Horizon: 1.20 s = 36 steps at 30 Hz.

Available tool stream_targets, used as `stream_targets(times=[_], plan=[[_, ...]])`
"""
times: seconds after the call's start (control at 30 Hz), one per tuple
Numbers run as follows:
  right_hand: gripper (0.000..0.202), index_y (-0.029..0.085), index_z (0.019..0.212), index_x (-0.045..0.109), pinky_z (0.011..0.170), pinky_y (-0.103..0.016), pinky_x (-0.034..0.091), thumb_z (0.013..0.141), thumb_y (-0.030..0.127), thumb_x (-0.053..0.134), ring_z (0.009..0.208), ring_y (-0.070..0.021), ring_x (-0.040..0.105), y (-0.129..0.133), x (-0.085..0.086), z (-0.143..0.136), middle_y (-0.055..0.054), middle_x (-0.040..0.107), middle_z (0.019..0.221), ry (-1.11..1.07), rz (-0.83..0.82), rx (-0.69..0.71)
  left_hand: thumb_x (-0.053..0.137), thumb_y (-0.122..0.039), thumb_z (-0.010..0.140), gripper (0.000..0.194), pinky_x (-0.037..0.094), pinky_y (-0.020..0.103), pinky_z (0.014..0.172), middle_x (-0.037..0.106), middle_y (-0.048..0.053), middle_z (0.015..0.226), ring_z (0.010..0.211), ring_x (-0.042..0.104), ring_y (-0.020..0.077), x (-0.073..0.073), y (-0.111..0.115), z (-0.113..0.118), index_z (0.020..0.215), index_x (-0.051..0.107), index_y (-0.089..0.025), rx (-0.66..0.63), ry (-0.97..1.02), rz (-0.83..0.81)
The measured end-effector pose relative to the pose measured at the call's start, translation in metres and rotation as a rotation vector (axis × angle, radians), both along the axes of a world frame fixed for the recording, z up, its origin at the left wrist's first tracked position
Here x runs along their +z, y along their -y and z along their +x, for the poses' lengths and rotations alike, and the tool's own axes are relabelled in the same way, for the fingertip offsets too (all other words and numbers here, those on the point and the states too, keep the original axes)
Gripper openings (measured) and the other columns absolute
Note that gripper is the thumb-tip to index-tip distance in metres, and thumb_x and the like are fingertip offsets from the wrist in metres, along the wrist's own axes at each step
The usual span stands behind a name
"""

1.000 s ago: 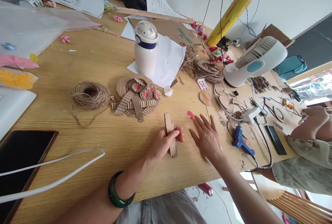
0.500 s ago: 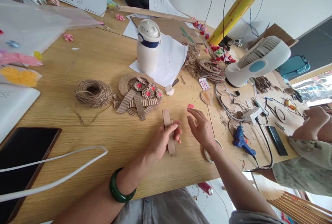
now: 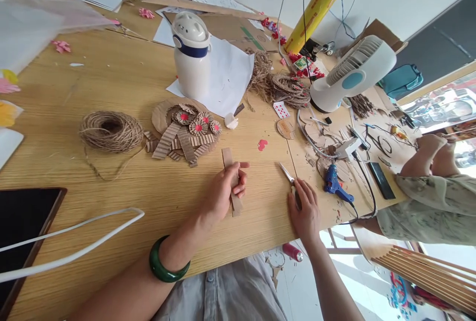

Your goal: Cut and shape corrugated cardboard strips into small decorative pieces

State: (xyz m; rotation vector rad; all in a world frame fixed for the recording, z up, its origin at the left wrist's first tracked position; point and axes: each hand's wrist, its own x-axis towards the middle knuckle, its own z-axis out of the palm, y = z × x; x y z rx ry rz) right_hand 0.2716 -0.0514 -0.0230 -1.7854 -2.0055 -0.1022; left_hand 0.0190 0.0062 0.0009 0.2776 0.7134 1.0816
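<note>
Near the table's front edge, my left hand point(image 3: 223, 189) is closed on a brown cardboard strip point(image 3: 226, 157), with its fingers curled round the middle. To the right, my right hand point(image 3: 305, 209) is closed over the handles of a pair of scissors point(image 3: 286, 172), whose blades point away on the table. A small red paper piece point(image 3: 262, 145) lies beyond, between the hands. Cardboard flowers with red centres point(image 3: 198, 127) and corrugated strips sit on a cardboard ring point(image 3: 161, 115) left of centre. Left of it is a coil of twine point(image 3: 128, 137).
A white bottle point(image 3: 191, 70) stands behind the flowers. At the right are a blue glue gun point(image 3: 334, 184), a white fan point(image 3: 353, 75), cables and a phone point(image 3: 382, 180). Another person's arms point(image 3: 424, 157) rest beyond. A white cable point(image 3: 92, 219) loops at the left.
My right hand has come down and back toward the table edge, onto the scissors. The red paper it was beside now shows fully. My left hand still holds cardboard, and the view has shifted right.
</note>
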Motion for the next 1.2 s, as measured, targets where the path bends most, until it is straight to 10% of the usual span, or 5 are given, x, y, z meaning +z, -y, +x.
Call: stream_targets(times=[0.27, 1.2], plan=[[0.038, 0.012, 0.127, 0.063, 0.105, -0.054, 0.046, 0.096, 0.031, 0.049, 0.123, -0.0315, 0.056, -0.053, -0.006, 0.037, -0.02, 0.065, 0.129, 0.051, 0.085, -0.162, 0.039, -0.053, 0.096, 0.05, 0.032, 0.018, 0.042, 0.055, 0.0, 0.071, 0.043, 0.032, 0.0046, 0.001, -0.003, -0.007, 0.108, 0.064, -0.011, -0.019, 0.166, 0.076], [0.023, 0.021, 0.099, 0.068, 0.096, -0.045, 0.048, 0.089, 0.018, 0.047, 0.111, -0.0295, 0.057, -0.062, -0.016, 0.032, -0.012, 0.071, 0.111, 0.05, 0.161, -0.204, 0.048, -0.03, 0.099, 0.028, 0.057, 0.02, 0.068, 0.065, 0.001, 0.063, 0.051, 0.06, 0.0073, -0.001, -0.01, -0.01, 0.084, 0.065, -0.013, 0.069, 0.065, 0.02]])
